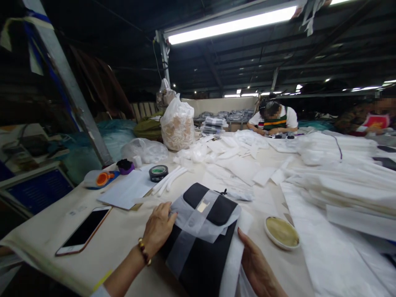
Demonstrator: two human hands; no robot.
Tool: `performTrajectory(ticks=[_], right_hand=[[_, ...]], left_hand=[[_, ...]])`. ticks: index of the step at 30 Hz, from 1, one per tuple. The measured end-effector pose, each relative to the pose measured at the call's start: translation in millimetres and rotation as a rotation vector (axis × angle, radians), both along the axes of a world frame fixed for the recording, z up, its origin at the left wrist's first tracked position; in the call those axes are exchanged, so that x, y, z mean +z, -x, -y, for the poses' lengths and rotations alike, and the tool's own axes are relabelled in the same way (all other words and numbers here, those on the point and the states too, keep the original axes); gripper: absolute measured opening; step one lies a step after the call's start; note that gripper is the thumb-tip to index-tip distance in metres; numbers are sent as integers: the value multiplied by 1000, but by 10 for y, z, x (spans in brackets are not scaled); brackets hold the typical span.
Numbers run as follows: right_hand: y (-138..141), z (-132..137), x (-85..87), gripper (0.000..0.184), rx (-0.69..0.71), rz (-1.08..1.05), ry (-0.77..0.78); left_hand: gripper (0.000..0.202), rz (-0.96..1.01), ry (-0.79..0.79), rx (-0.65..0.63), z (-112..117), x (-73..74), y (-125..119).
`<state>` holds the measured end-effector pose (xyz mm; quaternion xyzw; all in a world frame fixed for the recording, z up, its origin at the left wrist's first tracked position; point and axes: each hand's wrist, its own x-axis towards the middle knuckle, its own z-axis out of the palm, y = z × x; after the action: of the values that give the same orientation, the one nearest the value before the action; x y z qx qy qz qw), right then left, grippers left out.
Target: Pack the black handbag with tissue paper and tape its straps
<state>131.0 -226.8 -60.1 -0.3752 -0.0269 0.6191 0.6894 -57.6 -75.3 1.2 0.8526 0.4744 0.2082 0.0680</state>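
Note:
A black bag lies on the table in front of me, partly wrapped in thin white tissue paper. My left hand rests on the bag's left edge, fingers curled and pinching the tissue sheet. My right hand lies at the bag's right side, fingers stretched flat against a white fabric sheet beneath the bag. A bead bracelet sits on my left wrist.
A phone lies at the left, a tape roll and papers behind it. A small dish stands right of the bag. White sheets cover the right side. A full plastic bag stands farther back. Other people sit at the far end.

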Motion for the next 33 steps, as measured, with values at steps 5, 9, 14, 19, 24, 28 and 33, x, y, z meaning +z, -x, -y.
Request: performTrajectory(ticks=[5,9,14,19,24,28,33], right_hand=[[-58,67,-69,65,-77,254,54],[-72,135,-48,75,-266,729,319],[152,230,-18,36,-546,1473,167],[350,180,-48,26,-481,1622,79],[236,148,-16,21,-402,1594,85],[180,133,18,7,-435,1664,47],[132,195,7,11,-342,1755,-22]], left_hand=[[36,127,64,-102,227,-522,119],[30,156,-156,-240,259,-530,199],[39,104,-243,-6,-107,-470,305],[47,231,-17,56,-126,-646,359],[48,303,-100,8,123,-756,457],[47,337,-150,0,157,-812,492],[40,344,-161,-23,141,-849,494]])
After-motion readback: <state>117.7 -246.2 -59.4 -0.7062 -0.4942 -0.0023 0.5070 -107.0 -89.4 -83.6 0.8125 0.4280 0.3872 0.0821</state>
